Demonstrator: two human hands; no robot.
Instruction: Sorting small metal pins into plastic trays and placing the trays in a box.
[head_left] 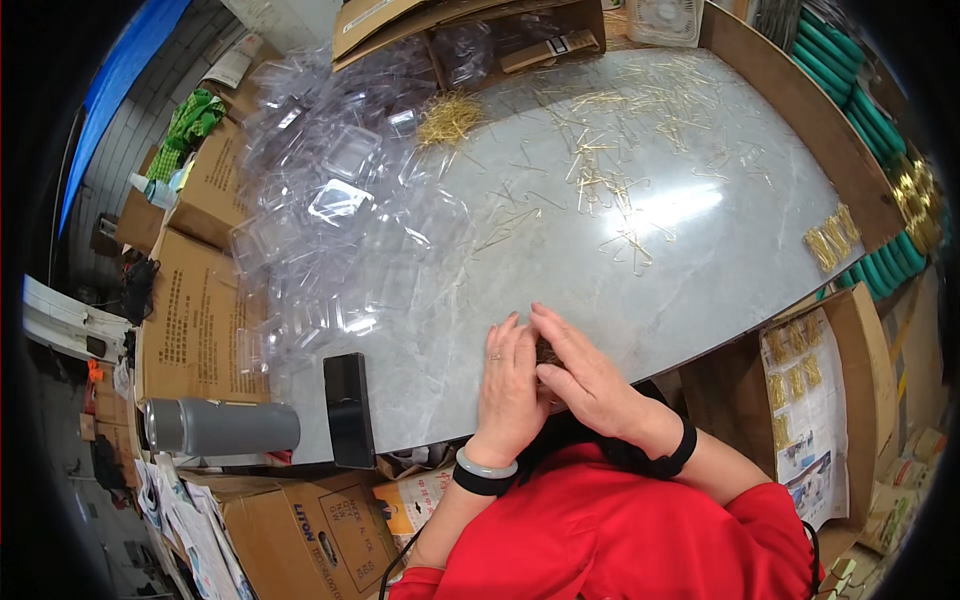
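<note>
My left hand (508, 385) and my right hand (596, 388) meet at the near edge of the table, fingers held together and cupped toward each other. Between them shows a small brownish-gold patch (546, 352) of something they enclose; most of it is hidden, so its kind cannot be told. Beyond my hands, thin gold wire hooks (630, 190) lie loose across the grey marbled tabletop (560, 260). A tangled gold heap of wire pieces (448, 119) sits farther back. To the left spreads a big pile of clear plastic cases (350, 200).
A black phone (348, 410) and a grey bottle (222, 427) lie at the table's left near edge. Bundled gold hooks (832, 238) rest at the right edge. An open carton (870, 370) with more bundles stands right. Brown cartons (195, 320) line the left.
</note>
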